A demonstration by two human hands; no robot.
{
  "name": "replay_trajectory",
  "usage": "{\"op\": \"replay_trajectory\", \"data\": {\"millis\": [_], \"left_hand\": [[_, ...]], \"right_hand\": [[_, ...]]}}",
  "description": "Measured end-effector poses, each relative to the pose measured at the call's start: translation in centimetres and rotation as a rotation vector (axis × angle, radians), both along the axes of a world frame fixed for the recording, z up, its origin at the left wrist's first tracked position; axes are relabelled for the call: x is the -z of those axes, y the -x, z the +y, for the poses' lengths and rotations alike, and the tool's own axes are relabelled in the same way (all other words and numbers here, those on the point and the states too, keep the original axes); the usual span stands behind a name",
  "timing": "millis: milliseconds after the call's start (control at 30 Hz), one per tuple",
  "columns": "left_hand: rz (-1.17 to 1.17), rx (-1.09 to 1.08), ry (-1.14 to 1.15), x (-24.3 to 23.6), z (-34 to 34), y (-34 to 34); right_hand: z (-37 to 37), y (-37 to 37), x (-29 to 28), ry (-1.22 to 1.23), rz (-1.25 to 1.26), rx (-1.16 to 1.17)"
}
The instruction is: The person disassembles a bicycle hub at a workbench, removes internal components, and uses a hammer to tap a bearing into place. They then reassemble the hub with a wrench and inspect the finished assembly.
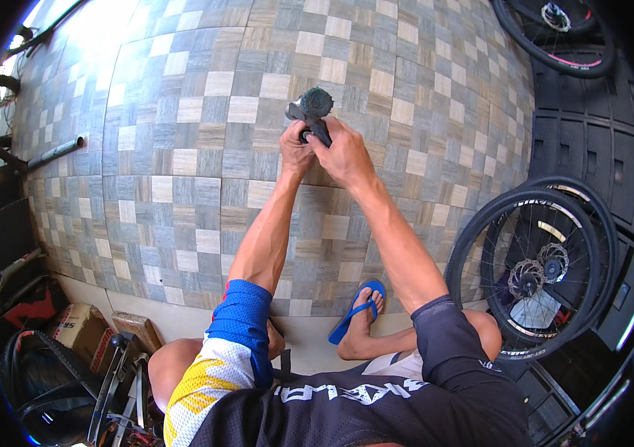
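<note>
Both of my arms reach forward over the tiled floor, and my hands meet near the upper middle of the head view. Between them is a dark part with a round, rough, dark green-grey end (316, 102) and a short black arm (312, 125) angling down from it. I cannot make out its exact kind. My left hand (296, 151) is closed round its lower left side. My right hand (344, 152) grips it from the right, thumb pressed near the black arm. The fingers partly hide the lower part of it.
Bicycle wheels (519, 273) with disc rotors lean at the right, and another wheel (591, 65) is at the top right. A cardboard box (84, 334), a wooden block (138, 328) and tools (114, 376) crowd the lower left. A metal tube (56, 152) juts in from the left.
</note>
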State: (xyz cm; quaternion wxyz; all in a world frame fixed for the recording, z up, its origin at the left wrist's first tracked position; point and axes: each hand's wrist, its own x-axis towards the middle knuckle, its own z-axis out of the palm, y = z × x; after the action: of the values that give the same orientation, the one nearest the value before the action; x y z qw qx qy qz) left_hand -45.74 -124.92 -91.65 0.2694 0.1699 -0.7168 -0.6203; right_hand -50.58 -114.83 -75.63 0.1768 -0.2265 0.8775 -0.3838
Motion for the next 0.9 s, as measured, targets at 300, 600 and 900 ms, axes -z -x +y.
{"op": "replay_trajectory", "data": {"millis": [300, 600, 900], "left_hand": [[-0.017, 0.003, -0.021, -0.2, 0.0, -0.2], [-0.064, -0.021, 0.074, -1.6, 0.0, 0.2], [-0.054, -0.023, 0.084, -1.6, 0.1, 0.5]], "right_hand": [[-0.3, 0.2, -0.3, -0.028, -0.008, -0.059], [1.7, 0.1, -3.3, 0.082, 0.008, 0.107], [1.0, 1.6, -0.3, 0.089, 0.013, 0.061]]}}
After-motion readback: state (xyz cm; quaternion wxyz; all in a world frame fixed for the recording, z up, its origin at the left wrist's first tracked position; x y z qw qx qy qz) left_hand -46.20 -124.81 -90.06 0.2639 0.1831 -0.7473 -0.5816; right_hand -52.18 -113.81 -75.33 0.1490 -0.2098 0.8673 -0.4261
